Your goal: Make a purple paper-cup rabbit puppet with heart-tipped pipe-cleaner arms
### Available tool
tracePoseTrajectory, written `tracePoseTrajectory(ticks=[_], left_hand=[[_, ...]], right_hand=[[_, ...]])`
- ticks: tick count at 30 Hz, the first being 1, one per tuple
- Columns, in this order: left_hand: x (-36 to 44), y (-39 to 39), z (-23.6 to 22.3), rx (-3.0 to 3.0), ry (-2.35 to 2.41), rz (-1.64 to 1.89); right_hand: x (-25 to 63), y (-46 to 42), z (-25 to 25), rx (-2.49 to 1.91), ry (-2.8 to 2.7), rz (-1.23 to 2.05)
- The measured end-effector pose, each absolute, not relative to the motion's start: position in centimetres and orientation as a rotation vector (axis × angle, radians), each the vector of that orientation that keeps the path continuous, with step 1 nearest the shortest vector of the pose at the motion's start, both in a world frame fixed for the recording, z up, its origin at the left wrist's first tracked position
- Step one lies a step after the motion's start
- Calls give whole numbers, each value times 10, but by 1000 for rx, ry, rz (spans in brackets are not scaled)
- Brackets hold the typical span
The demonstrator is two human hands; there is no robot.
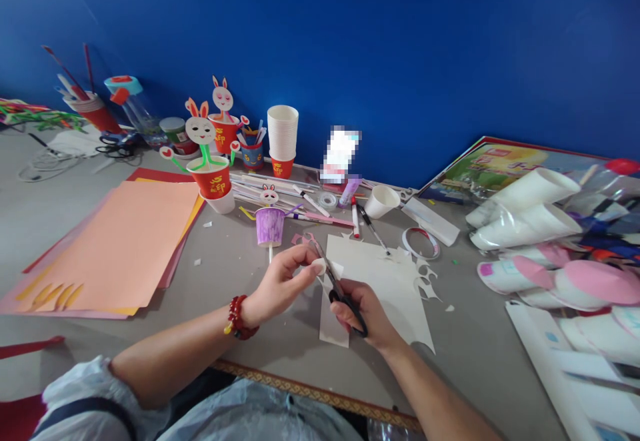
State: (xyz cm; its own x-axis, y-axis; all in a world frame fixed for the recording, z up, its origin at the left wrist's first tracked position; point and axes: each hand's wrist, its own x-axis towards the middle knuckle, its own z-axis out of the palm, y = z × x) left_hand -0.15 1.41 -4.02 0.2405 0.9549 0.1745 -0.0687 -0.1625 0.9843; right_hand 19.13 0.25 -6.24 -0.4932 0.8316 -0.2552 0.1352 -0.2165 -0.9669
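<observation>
My left hand (287, 277) pinches a small piece of white paper (319, 267) between thumb and fingers. In my right hand (367, 311) is a pair of scissors (334, 279) with black handles, its blades pointing up and left beside the paper piece. Beneath my right hand lies a large white sheet (380, 287) with rounded cut-outs along its right edge. Just beyond my left hand stands a purple-coloured paper cup (270, 229) with a small rabbit face (269, 194) above it and a white stick below.
Stacked coloured paper (130, 234) lies at the left. Red cups with rabbit figures (213, 181), stacked white cups (283, 131), markers (355, 217) and a tape roll (421, 243) stand or lie towards the blue wall. Bagged paper cups (525, 224) crowd the right side.
</observation>
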Motion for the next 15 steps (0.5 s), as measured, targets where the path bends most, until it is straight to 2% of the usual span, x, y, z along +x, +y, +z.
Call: tracePoseTrajectory(ticks=[15], left_hand=[[0, 11, -43, 1316, 913, 1204]], right_hand=[[192, 1, -62, -1144, -1541, 1734]])
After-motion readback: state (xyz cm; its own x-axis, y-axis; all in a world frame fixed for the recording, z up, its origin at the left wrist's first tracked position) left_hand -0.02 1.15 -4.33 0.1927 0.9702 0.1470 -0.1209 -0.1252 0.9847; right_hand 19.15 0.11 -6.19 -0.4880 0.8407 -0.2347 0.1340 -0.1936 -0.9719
